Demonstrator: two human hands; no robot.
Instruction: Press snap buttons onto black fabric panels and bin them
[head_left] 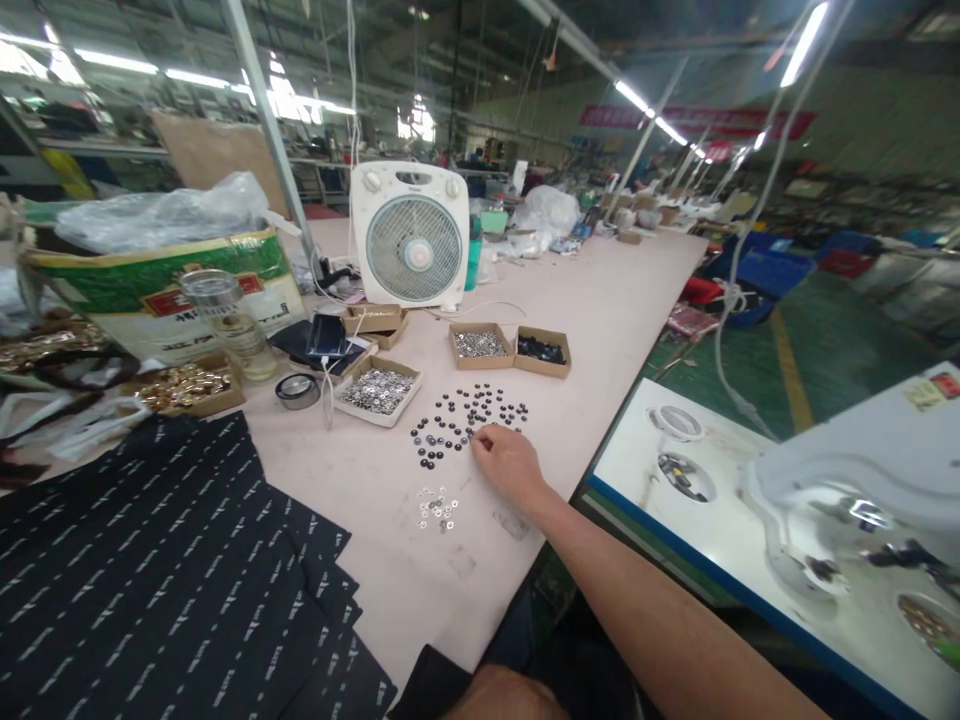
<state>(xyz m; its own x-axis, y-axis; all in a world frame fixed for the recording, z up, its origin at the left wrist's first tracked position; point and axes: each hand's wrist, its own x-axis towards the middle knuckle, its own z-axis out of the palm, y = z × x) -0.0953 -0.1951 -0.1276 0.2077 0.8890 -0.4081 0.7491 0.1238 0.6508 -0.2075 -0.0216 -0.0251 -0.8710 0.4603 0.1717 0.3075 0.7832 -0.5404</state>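
Observation:
My right hand (510, 462) is at the near edge of a scatter of small black snap-button caps (448, 427) on the pale table. Its thumb and fingers are pinched together, and whatever is between them is too small to make out. Closer to me lies a small group of silvery ring-shaped snap parts (437, 508). At the bottom edge shows the back of my left hand (502, 695), its fingers out of sight. Beside it is a piece of black cloth (431, 682); whether the hand grips it cannot be seen.
Black printed fabric (172, 580) covers the left front. Cardboard trays of metal parts (379, 390), silvery bits (480, 345) and black pieces (541, 348) stand beyond, with a phone (327, 336), glass jar (238, 330) and box fan (412, 240). A white machine (862, 480) is at right.

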